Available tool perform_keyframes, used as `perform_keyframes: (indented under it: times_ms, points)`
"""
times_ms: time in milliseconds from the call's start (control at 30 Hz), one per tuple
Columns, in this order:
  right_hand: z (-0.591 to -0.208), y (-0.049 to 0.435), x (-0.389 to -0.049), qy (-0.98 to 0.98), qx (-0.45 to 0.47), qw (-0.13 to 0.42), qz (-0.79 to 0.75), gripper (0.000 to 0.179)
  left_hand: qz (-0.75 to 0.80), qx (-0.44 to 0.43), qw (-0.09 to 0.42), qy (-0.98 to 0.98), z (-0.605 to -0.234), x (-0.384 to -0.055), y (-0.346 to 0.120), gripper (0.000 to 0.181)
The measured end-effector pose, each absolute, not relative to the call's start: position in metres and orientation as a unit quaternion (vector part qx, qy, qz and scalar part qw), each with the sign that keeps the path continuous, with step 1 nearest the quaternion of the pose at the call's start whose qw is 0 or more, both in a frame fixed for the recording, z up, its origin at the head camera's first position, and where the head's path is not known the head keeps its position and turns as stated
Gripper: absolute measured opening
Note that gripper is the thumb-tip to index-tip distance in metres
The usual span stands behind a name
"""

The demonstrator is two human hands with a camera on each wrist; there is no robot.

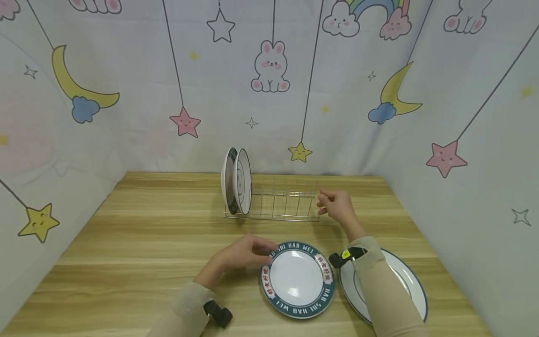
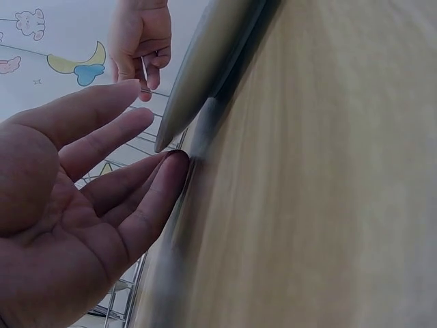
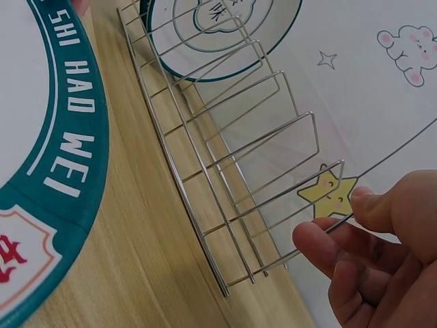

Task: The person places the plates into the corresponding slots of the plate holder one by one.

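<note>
My right hand (image 1: 338,206) is at the right end of a wire dish rack (image 1: 286,217). In the right wrist view its thumb and fingers (image 3: 365,205) pinch the end wire of the rack (image 3: 235,219). My left hand (image 1: 244,252) is at the upper left rim of a round plate (image 1: 296,278) with a teal lettered border, lying flat on the table. The left wrist view shows that hand's fingers (image 2: 147,212) loosely bent beside the rim of the plate (image 2: 205,68), not gripping it. Two plates (image 1: 243,187) stand upright in the rack's left end.
A larger white plate (image 1: 414,290) with a dark rim line lies at the right, partly under my right forearm. The wooden table (image 1: 147,243) meets a patterned cloth (image 1: 139,93) behind the rack and at both sides.
</note>
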State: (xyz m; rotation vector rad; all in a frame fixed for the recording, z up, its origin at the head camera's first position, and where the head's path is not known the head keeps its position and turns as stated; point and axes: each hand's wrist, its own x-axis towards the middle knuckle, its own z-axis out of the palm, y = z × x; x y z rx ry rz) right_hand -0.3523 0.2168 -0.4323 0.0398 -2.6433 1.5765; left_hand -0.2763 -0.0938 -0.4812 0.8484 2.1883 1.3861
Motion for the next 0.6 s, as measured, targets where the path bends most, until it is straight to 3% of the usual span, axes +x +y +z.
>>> perform_keyframes:
  times_ms: [433, 600]
  points:
    - [-0.4342, 0.2171, -0.3539, -0.855, 0.008, 0.031, 0.517, 0.038, 0.505, 0.296, 0.25, 0.771, -0.478, -0.2724, -0.0904, 0.037]
    - [-0.4339, 0.2169, -0.3534, -0.855, 0.007, 0.031, 0.518, 0.038, 0.5, 0.274, 0.243, 0.785, -0.4756, -0.2711, -0.0899, 0.037]
